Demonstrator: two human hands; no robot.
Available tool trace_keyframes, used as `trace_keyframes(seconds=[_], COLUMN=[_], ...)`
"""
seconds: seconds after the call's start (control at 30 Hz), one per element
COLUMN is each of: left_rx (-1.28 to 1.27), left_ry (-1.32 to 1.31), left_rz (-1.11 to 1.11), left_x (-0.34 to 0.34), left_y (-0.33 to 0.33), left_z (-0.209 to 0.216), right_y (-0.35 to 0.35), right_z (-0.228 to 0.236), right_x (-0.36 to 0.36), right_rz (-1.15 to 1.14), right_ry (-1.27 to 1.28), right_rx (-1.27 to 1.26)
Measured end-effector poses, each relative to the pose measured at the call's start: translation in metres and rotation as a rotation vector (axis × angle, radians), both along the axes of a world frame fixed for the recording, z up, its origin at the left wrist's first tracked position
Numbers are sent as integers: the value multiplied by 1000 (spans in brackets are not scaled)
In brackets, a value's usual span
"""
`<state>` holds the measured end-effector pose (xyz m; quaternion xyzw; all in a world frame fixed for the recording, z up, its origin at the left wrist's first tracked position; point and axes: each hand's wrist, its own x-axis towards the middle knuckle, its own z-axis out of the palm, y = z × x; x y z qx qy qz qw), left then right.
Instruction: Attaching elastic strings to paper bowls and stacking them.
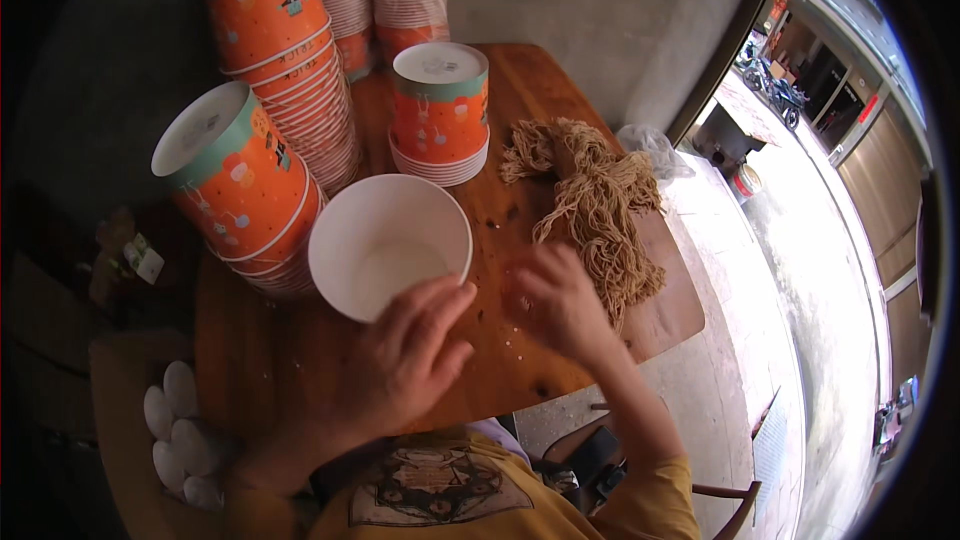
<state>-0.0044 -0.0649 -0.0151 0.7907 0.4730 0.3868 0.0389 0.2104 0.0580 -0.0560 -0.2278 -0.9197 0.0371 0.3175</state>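
An empty white paper bucket (385, 240) stands mouth up on the wooden table in front of me. My left hand (410, 350) is at its near right rim, fingers stretched and thumb apart; whether the fingertips touch the rim is unclear. Just right of the bucket, my right hand (555, 295) is over the table with fingers bent and smeared by motion. Beyond it lies a loose heap of tan, string-like strands (595, 205), partly behind that hand. I cannot make out anything between the right fingers.
Upside-down stacks of orange printed paper buckets stand at the left (240, 180) and back centre (440, 110); a taller wrapped stack (280, 30) rises behind. A cardboard box (120, 390) with several white rounded items is lower left. A clear plastic bag (650, 150) sits by the doorway.
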Motion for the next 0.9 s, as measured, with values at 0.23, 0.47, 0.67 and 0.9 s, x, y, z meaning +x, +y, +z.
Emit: trace_keyframes(seconds=[0.23,0.47,0.67,0.9], left_rx=[103,-179,-637,-548], left_ry=[-109,-350,-588,-396], left_rz=[-84,-115,-88,109], left_x=[10,-1,-13,-44], left_y=[-20,-12,-32,-55], left_z=[-28,-43,-44,-48], right_y=[-72,-68,-73,-74], right_z=[20,13,16,-5], right_x=[-24,-37,-30,-34], right_rz=[140,145,105,74], right_ry=[140,290,229,139], right_rx=[-144,-182,-199,-357])
